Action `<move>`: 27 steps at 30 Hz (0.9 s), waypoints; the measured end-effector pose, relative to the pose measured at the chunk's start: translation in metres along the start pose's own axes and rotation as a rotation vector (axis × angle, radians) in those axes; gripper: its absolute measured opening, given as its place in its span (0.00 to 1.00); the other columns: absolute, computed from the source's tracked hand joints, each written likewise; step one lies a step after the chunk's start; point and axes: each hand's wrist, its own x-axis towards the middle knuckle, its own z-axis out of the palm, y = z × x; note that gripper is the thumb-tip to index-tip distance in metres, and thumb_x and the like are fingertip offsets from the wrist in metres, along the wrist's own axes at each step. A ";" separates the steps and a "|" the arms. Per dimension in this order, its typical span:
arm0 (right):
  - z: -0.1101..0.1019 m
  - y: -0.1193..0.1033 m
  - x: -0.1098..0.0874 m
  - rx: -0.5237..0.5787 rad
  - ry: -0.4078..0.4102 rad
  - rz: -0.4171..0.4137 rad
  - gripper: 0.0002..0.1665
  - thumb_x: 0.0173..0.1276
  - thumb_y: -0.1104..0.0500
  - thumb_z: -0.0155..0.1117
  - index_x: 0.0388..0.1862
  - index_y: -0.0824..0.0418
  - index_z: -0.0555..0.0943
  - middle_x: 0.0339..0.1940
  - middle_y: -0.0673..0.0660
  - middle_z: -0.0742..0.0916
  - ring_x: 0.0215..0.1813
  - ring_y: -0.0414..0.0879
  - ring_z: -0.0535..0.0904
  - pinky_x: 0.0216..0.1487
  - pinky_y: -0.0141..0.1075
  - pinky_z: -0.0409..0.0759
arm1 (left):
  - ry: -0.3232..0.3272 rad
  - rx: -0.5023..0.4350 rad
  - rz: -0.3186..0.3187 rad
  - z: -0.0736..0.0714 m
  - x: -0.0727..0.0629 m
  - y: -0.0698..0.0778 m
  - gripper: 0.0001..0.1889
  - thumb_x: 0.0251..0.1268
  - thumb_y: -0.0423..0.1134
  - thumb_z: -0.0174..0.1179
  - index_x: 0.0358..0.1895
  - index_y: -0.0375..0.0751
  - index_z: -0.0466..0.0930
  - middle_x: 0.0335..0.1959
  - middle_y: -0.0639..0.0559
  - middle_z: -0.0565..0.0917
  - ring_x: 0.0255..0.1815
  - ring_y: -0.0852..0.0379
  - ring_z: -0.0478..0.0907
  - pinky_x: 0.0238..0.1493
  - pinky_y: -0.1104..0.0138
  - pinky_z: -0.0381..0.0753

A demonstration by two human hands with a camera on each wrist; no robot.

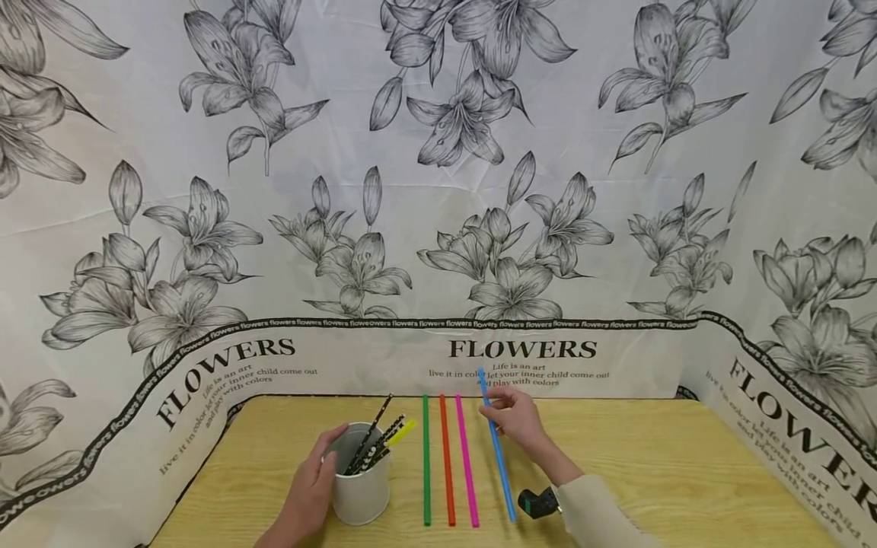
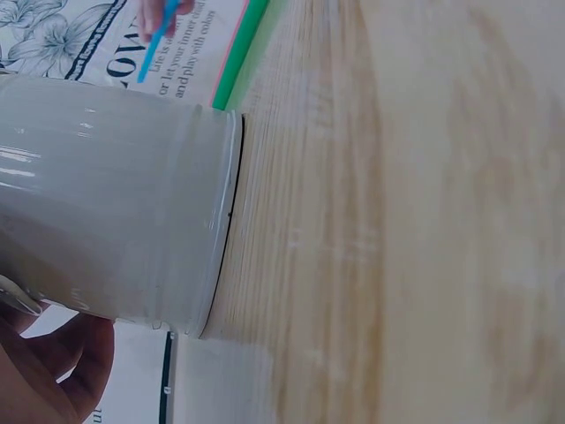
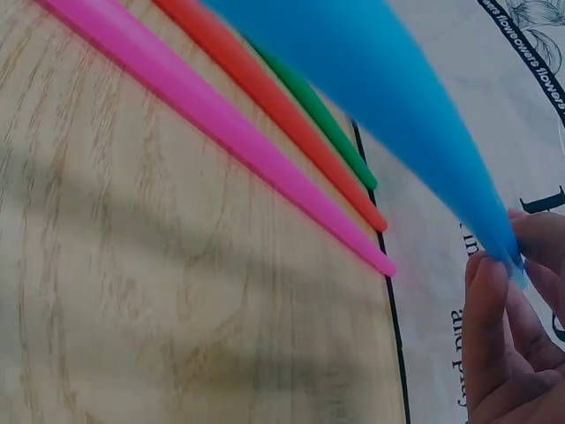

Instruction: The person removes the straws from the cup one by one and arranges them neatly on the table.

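My right hand (image 1: 521, 420) pinches a long blue straw (image 1: 501, 460) near its far end. In the right wrist view, the thumb and fingertips close on the tip of that straw, which stretches large across the top. My left hand (image 1: 308, 487) holds the side of a white cup (image 1: 361, 498), which stands upright on the table. Inside the cup lean several black-and-white patterned straws (image 1: 373, 434) and a yellow one (image 1: 403, 431). Between cup and right hand, a green straw (image 1: 427, 460), a red straw (image 1: 448, 460) and a pink straw (image 1: 468, 460) lie side by side.
The light wood table (image 1: 685, 472) ends at a white flower-printed cloth (image 1: 384, 358) that rises at the back and both sides. A small black device (image 1: 537, 503) sits beside my right wrist, near the blue straw's near end.
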 end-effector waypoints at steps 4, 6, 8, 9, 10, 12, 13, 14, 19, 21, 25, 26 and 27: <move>0.006 0.007 -0.002 -0.055 0.001 0.002 0.18 0.60 0.66 0.71 0.49 0.68 0.82 0.34 0.58 0.83 0.22 0.45 0.77 0.22 0.39 0.80 | 0.000 0.000 -0.002 0.002 0.000 0.001 0.20 0.78 0.34 0.39 0.68 0.44 0.67 0.64 0.50 0.74 0.67 0.47 0.67 0.63 0.44 0.63; 0.009 0.010 -0.002 -0.070 0.004 -0.004 0.18 0.59 0.66 0.71 0.49 0.69 0.81 0.33 0.59 0.83 0.21 0.45 0.77 0.21 0.37 0.79 | 0.001 0.000 -0.001 0.002 0.000 0.001 0.20 0.78 0.34 0.40 0.68 0.44 0.67 0.63 0.51 0.75 0.66 0.48 0.68 0.63 0.44 0.64; 0.011 0.012 -0.002 -0.086 0.006 -0.012 0.18 0.59 0.67 0.71 0.49 0.70 0.81 0.32 0.59 0.83 0.21 0.45 0.76 0.21 0.36 0.78 | 0.004 0.004 0.003 0.002 0.000 0.001 0.20 0.78 0.34 0.40 0.68 0.43 0.68 0.63 0.52 0.75 0.66 0.50 0.68 0.63 0.45 0.64; 0.012 0.013 -0.002 -0.091 0.005 -0.017 0.18 0.59 0.67 0.71 0.49 0.71 0.81 0.32 0.59 0.82 0.21 0.44 0.76 0.21 0.36 0.78 | 0.006 0.004 0.000 0.002 0.000 0.001 0.20 0.78 0.34 0.40 0.68 0.43 0.68 0.63 0.53 0.75 0.66 0.51 0.68 0.63 0.46 0.64; 0.013 0.014 -0.001 -0.095 0.002 -0.019 0.18 0.59 0.67 0.71 0.49 0.71 0.81 0.31 0.59 0.82 0.21 0.44 0.76 0.21 0.36 0.78 | 0.010 0.004 0.001 0.002 0.000 0.001 0.20 0.78 0.34 0.40 0.68 0.44 0.68 0.63 0.53 0.75 0.66 0.51 0.69 0.63 0.46 0.65; 0.016 0.016 0.000 -0.094 -0.006 -0.020 0.18 0.59 0.67 0.70 0.48 0.71 0.81 0.30 0.58 0.82 0.20 0.44 0.75 0.20 0.36 0.77 | 0.015 0.008 0.000 0.002 0.001 0.000 0.20 0.78 0.34 0.40 0.68 0.43 0.68 0.63 0.53 0.75 0.65 0.51 0.69 0.63 0.46 0.65; 0.017 0.017 0.001 -0.100 -0.011 -0.021 0.18 0.59 0.67 0.70 0.48 0.71 0.81 0.30 0.58 0.82 0.20 0.44 0.75 0.20 0.36 0.77 | 0.017 0.013 0.002 0.002 0.001 0.000 0.20 0.78 0.35 0.39 0.68 0.44 0.68 0.63 0.53 0.75 0.65 0.50 0.69 0.63 0.46 0.65; 0.018 0.018 0.001 -0.104 -0.014 -0.020 0.18 0.59 0.67 0.70 0.48 0.71 0.81 0.30 0.58 0.82 0.20 0.44 0.75 0.19 0.36 0.76 | 0.017 0.009 -0.003 0.002 0.001 0.000 0.20 0.78 0.35 0.39 0.68 0.45 0.68 0.63 0.53 0.75 0.65 0.51 0.69 0.63 0.46 0.65; 0.023 0.025 0.004 -0.144 -0.017 -0.026 0.17 0.59 0.66 0.71 0.47 0.70 0.81 0.29 0.57 0.83 0.19 0.44 0.76 0.18 0.36 0.76 | 0.017 -0.007 -0.034 0.002 0.001 -0.002 0.20 0.78 0.35 0.40 0.68 0.50 0.68 0.63 0.55 0.75 0.66 0.52 0.68 0.64 0.47 0.64; 0.025 0.029 0.005 -0.152 -0.017 -0.019 0.17 0.58 0.65 0.72 0.46 0.70 0.82 0.30 0.57 0.83 0.20 0.44 0.76 0.18 0.36 0.77 | 0.020 -0.005 -0.040 0.002 0.001 -0.002 0.20 0.78 0.36 0.40 0.68 0.50 0.68 0.63 0.55 0.75 0.66 0.52 0.68 0.64 0.46 0.64; 0.028 0.035 0.007 -0.153 -0.022 -0.006 0.17 0.59 0.64 0.72 0.47 0.70 0.82 0.29 0.57 0.84 0.19 0.44 0.77 0.18 0.37 0.78 | 0.026 -0.012 -0.028 0.002 0.002 -0.003 0.20 0.77 0.35 0.40 0.68 0.47 0.68 0.62 0.55 0.76 0.65 0.52 0.69 0.64 0.47 0.64; 0.028 0.037 0.007 -0.156 -0.021 -0.005 0.18 0.59 0.64 0.72 0.47 0.70 0.82 0.29 0.57 0.84 0.19 0.44 0.77 0.18 0.37 0.78 | 0.028 -0.014 -0.026 0.002 0.002 -0.003 0.20 0.77 0.35 0.40 0.68 0.47 0.68 0.62 0.55 0.76 0.65 0.52 0.69 0.64 0.47 0.64; 0.029 0.038 0.007 -0.158 -0.021 -0.003 0.18 0.59 0.64 0.71 0.47 0.70 0.82 0.29 0.57 0.84 0.18 0.44 0.77 0.18 0.37 0.78 | 0.027 -0.019 -0.026 0.002 0.002 -0.004 0.20 0.77 0.35 0.41 0.68 0.46 0.69 0.62 0.55 0.76 0.65 0.53 0.69 0.64 0.47 0.64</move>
